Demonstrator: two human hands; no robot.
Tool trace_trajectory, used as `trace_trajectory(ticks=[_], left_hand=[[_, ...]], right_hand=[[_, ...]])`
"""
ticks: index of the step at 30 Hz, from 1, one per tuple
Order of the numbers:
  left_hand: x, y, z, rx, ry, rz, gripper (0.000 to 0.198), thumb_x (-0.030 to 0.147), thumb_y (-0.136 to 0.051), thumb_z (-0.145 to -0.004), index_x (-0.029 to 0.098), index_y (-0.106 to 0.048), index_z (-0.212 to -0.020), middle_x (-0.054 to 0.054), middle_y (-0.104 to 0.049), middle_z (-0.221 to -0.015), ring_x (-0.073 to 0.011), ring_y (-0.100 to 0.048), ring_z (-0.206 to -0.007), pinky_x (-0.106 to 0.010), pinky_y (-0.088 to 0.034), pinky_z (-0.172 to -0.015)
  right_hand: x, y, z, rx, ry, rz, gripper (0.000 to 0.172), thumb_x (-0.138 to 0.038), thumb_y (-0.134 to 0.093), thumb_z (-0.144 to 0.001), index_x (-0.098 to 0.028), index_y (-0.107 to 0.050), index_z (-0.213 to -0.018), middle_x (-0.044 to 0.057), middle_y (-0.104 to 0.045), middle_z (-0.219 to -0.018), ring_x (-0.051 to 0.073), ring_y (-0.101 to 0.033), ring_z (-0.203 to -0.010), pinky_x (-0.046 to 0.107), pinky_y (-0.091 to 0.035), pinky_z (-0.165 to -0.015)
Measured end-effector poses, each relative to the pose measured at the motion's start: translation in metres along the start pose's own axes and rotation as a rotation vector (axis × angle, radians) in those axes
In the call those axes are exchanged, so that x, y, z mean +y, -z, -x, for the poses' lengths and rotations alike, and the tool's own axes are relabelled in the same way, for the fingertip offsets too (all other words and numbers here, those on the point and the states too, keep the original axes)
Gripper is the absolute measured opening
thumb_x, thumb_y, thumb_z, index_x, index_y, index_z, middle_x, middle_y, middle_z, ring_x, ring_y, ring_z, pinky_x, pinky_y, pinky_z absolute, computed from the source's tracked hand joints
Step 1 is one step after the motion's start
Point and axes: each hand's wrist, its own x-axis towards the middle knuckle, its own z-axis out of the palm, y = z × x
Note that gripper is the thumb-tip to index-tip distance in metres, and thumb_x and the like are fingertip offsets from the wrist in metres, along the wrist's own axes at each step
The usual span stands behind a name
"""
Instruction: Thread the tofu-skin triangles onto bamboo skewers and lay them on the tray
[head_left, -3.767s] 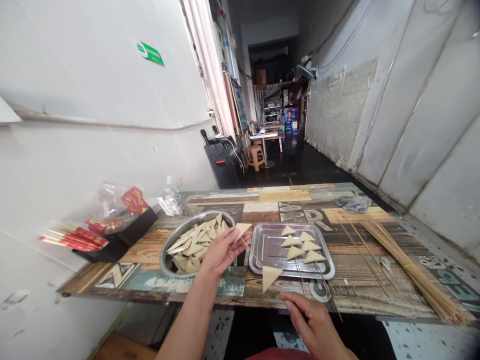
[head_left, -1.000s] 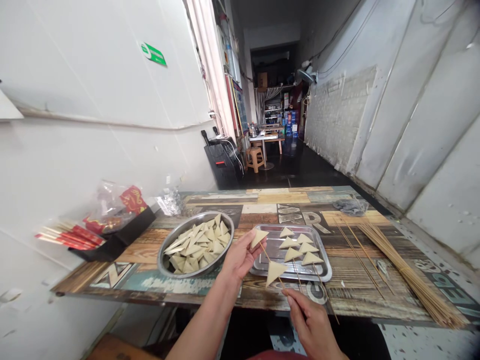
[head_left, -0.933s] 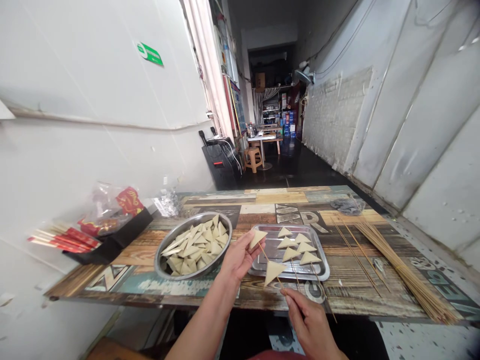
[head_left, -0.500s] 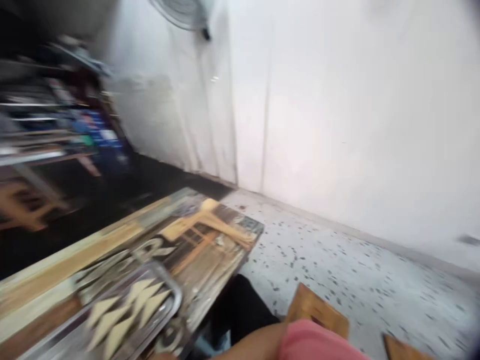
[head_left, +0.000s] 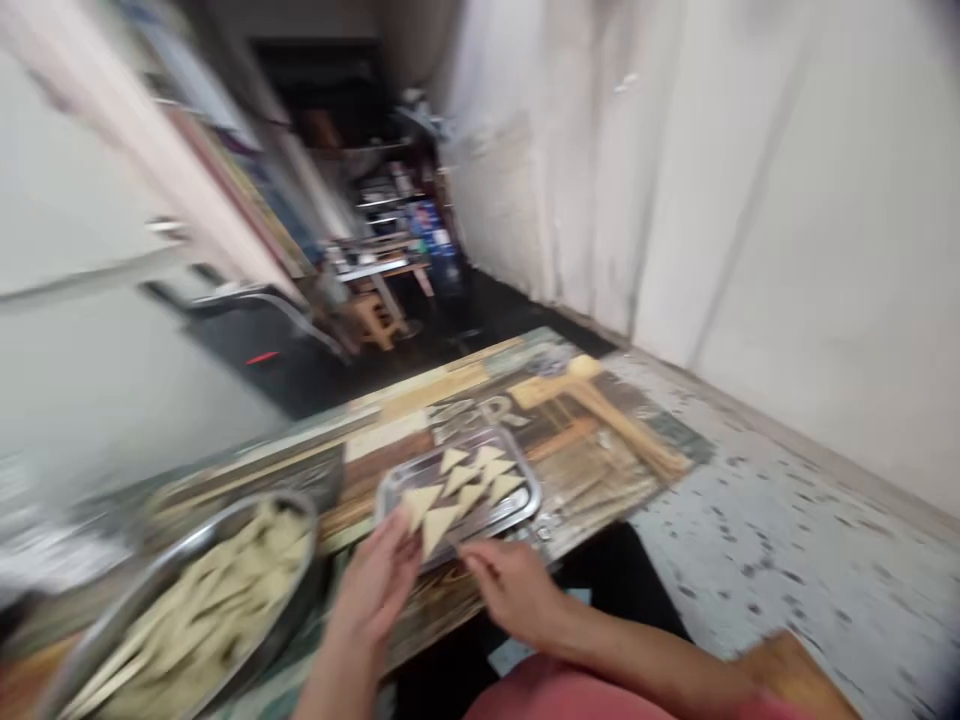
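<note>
Pale, flat dough triangles (head_left: 469, 497) lie in several pieces on a shiny metal tray (head_left: 517, 510). My left hand (head_left: 382, 580) is at the tray's near left corner, its fingers closed on the edge of a triangular dough piece (head_left: 421, 503); blur softens the grip. By the tray's near edge, my right hand (head_left: 517, 592) has its fingers curled together, and whatever they may hold cannot be made out. To the left stands a large metal bowl (head_left: 304, 575) of pale, mashed-looking food (head_left: 225, 590), with light sticks (head_left: 105, 685) resting in it.
Everything sits on a table with a wood-plank pattern (head_left: 585, 480). A white wall (head_left: 825, 200) rises on the right above a speckled floor (head_left: 750, 560). A wooden stool (head_left: 795, 670) is at lower right. Farther back are a small stool (head_left: 375, 320) and a cluttered bench (head_left: 375, 268).
The view has swung left and down, so the bowl and both my hands now show. The tray appears nearer the middle. Earlier, only part of my right arm was visible.
</note>
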Motion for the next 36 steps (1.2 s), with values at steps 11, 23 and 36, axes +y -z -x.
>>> trace_trajectory(ticks=[11, 23, 36], left_hand=[[0.005, 0.017, -0.001, -0.072, -0.157, 0.032, 0.023, 0.024, -0.057, -0.077, 0.011, -0.060, -0.096, -0.011, -0.068, -0.082, -0.0180, -0.064, -0.072, -0.030, -0.053, -0.065], [-0.019, 0.009, 0.008, -0.014, -0.021, 0.172, 0.021, 0.016, -0.064, -0.070, 0.011, -0.057, -0.090, -0.010, -0.067, -0.086, -0.0216, -0.064, -0.080, -0.032, -0.054, -0.065], [-0.024, 0.002, 0.010, 0.022, 0.032, 0.155, 0.020, 0.017, -0.065, -0.070, 0.013, -0.058, -0.087, -0.010, -0.067, -0.085, -0.0224, -0.064, -0.080, -0.031, -0.054, -0.065]], right_hand=[[0.007, -0.011, 0.000, -0.050, 0.007, -0.137, 0.025, -0.020, -0.037, -0.088, -0.019, -0.061, -0.096, 0.003, -0.068, -0.079, 0.016, -0.062, -0.069, 0.024, -0.045, -0.063], [0.009, -0.016, 0.000, -0.024, 0.014, -0.178, 0.025, -0.020, -0.037, -0.088, -0.019, -0.060, -0.098, 0.005, -0.067, -0.084, 0.017, -0.063, -0.076, 0.025, -0.045, -0.068], [0.010, -0.014, 0.001, -0.024, -0.005, -0.132, 0.024, -0.019, -0.034, -0.088, -0.018, -0.059, -0.089, 0.004, -0.064, -0.075, 0.016, -0.061, -0.070, 0.024, -0.044, -0.066]])
